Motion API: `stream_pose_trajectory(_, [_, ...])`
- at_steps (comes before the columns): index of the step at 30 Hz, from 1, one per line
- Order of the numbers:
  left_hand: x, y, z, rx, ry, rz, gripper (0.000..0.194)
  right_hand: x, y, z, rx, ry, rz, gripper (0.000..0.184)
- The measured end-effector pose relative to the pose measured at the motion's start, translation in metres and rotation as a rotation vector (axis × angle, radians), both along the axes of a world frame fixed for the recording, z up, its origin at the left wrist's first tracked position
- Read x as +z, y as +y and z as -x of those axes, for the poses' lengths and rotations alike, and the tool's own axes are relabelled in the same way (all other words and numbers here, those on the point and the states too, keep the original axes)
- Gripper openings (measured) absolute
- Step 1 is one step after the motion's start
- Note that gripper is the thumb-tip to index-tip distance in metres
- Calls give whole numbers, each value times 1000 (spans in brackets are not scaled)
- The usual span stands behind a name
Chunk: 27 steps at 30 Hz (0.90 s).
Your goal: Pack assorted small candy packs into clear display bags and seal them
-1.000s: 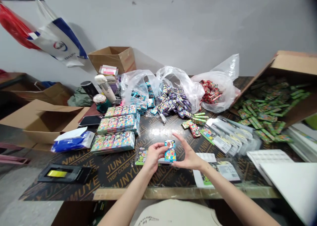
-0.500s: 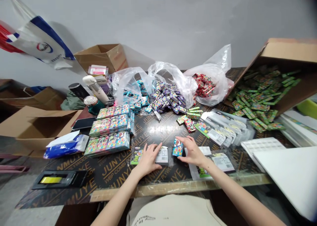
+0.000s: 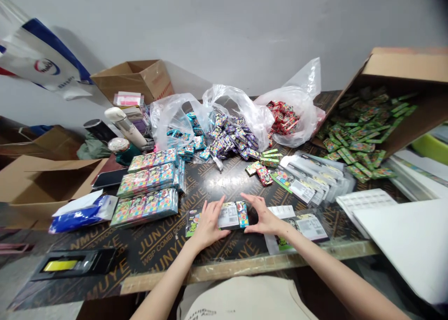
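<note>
On the dark surface [image 3: 217,183], a printed card [image 3: 228,215] is partly covered by the left hand [image 3: 209,223], its fingers spread apart. At the card's right end, a small blue packet [image 3: 242,214] is bracketed by the parted thumb and forefinger of the right hand [image 3: 265,218]; whether it is clamped by that grip cannot be told. Multicoloured packs [image 3: 149,179] are stacked farther left.

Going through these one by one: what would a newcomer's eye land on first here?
Probably the bright heaps at the back of the table: purple packets in the middle, red packets to their right, and green packets in a tilted cardboard box at far right. Then the hands, front centre: the left hand over a printed pack, the right hand beside a small blue packet.
</note>
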State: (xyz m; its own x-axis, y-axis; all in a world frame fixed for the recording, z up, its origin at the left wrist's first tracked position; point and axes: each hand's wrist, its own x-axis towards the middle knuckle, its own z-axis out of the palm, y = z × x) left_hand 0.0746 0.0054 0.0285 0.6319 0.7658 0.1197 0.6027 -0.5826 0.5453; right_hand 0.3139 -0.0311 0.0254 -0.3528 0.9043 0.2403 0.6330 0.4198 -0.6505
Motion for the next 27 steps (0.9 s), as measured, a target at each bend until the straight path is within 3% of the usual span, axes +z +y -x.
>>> stream_pose_trajectory(2, [-2,4,1,54,-23,-21,97,-1,0,2,-141,22,-27,94])
stream_pose_trajectory(4, [-6,8,2,105,-42,-43,96,0,-3,6,-191,41,-22,82])
stream_pose_trajectory(6, [-9,11,2,136,-54,-51,95,4,-3,12,-117,32,-4,68])
stream_pose_trajectory(9, [-13,14,1,141,-57,-32,96,13,13,14,20,-38,-23,63])
stream_pose_trajectory(12, [-15,15,-1,144,-45,-19,97,21,56,3,-45,-153,-99,56])
stream_pose_trajectory(16, [-14,11,-2,79,2,23,97,29,131,-29,-478,-273,-84,51])
stream_pose_trajectory(20, [-16,6,4,16,39,80,102,35,176,-54,-553,-232,-45,53])
stream_pose_trajectory(24, [-16,7,10,54,4,95,98,38,181,-47,-524,-108,4,47])
stream_pose_trajectory(27, [-6,12,4,177,-172,122,85,39,158,-21,-433,2,69,49])
